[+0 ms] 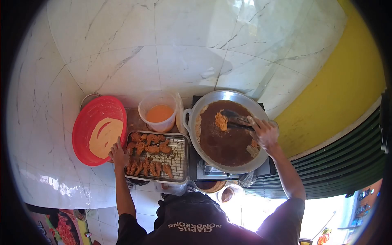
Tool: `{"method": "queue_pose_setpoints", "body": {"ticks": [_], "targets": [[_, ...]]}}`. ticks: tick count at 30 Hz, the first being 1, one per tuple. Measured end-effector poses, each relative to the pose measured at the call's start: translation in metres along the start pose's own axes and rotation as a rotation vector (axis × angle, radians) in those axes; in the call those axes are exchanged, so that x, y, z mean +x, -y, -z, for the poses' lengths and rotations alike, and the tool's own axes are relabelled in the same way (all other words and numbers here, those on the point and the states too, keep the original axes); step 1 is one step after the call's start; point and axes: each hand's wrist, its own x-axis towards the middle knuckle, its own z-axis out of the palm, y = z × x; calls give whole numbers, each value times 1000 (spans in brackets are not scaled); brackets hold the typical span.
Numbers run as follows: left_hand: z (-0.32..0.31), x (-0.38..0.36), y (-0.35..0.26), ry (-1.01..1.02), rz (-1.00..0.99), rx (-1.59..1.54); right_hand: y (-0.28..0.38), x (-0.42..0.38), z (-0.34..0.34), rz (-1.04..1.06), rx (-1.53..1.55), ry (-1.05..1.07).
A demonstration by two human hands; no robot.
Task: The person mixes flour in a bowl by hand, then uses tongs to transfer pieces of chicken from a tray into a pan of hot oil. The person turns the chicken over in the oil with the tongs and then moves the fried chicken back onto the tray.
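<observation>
My right hand (264,131) is closed around dark tongs (239,121) over the big metal wok (258,109). At the tips of the tongs is an orange-brown fried piece (221,121), above the dark brown oil (220,145). Another pale piece (253,150) lies at the wok's lower right edge. My left hand (118,154) is by the right rim of the red basin (79,136), which holds pale flour (100,143); its fingers point up and seem to hold nothing. Beside it, two rows of fried pieces (152,149) lie on a rack in a metal tray (184,157).
A clear plastic tub (143,107) with orange liquid stands behind the tray. The wok sits on a stove (210,173). Smaller containers (226,195) are below it. A marbled tile wall rises behind, and a dark green ribbed surface (326,163) curves along the right.
</observation>
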Motion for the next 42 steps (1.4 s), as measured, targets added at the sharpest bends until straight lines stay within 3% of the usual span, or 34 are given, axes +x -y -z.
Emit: {"method": "queue_pose_setpoints", "body": {"ticks": [4, 10, 16, 21, 28, 33, 37, 42], "targets": [[0, 0, -1, -12, -3, 7, -5, -5, -12, 45, 15, -28], [-1, 0, -2, -19, 3, 30, -14, 11, 20, -105, -7, -124], [5, -1, -3, -44, -35, 33, 18, -4, -4, 16, -9, 7], [24, 7, 6, 37, -64, -22, 28, 2, 9, -126, -36, -93], [18, 19, 55, -39, -152, -242, 63, 0, 13, -107, -19, 71], [21, 23, 63, 53, -109, -279, 66, 11, 20, -213, -107, -111], [28, 30, 59, 219, -68, -185, 82, 10, 15, -168, -88, 10], [31, 31, 58, 207, -83, -231, 101, 37, 30, -139, -80, -83]]}}
